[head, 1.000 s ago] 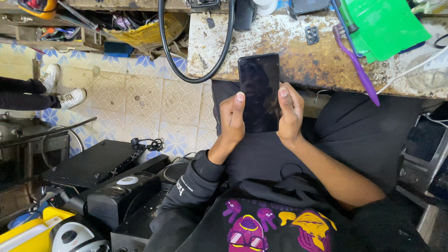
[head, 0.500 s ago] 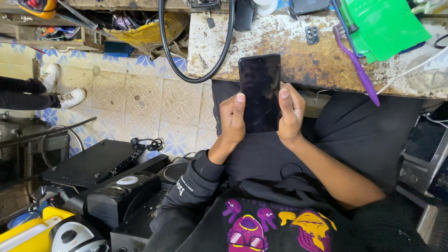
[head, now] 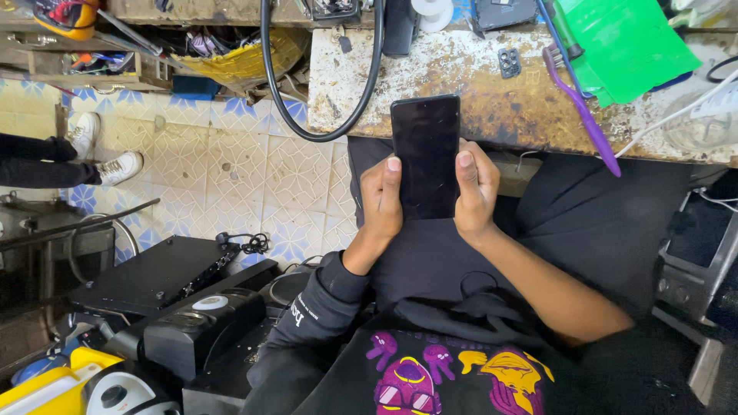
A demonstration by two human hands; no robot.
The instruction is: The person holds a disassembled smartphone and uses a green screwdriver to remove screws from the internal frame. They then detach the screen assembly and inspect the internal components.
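Far left, on the patterned tile floor (head: 231,177): a pair of white sneakers (head: 115,165) belonging to another person, well apart from the hands. Lower left: stacked black electronic boxes (head: 154,277). Off the left edge of the worn, rust-stained workbench top (head: 477,84): a hanging loop of thick black cable (head: 315,137).

Next, the left hand (head: 382,204), in a dark long sleeve, clasped on the left side of a slim black smartphone with a dark screen (head: 425,154), thumb laid on the glass. Phone upright, its top overlapping the near edge of the bench, its lower half over the lap. On its right side, the bare-armed right hand (head: 475,192), also wrapped round the phone, thumb on the screen's right margin.

Further right on the bench: a purple toothbrush (head: 584,115) lying aslant, reaching past the near edge; beside it a bright green plastic sheet (head: 630,42) toward the far right corner; then a thin white cord (head: 669,119).

Against a second ago: no visible shift. Same two-handed grasp, same thumbs, same place, screen dark throughout. By the look of it, a steady hold rather than a move under way.
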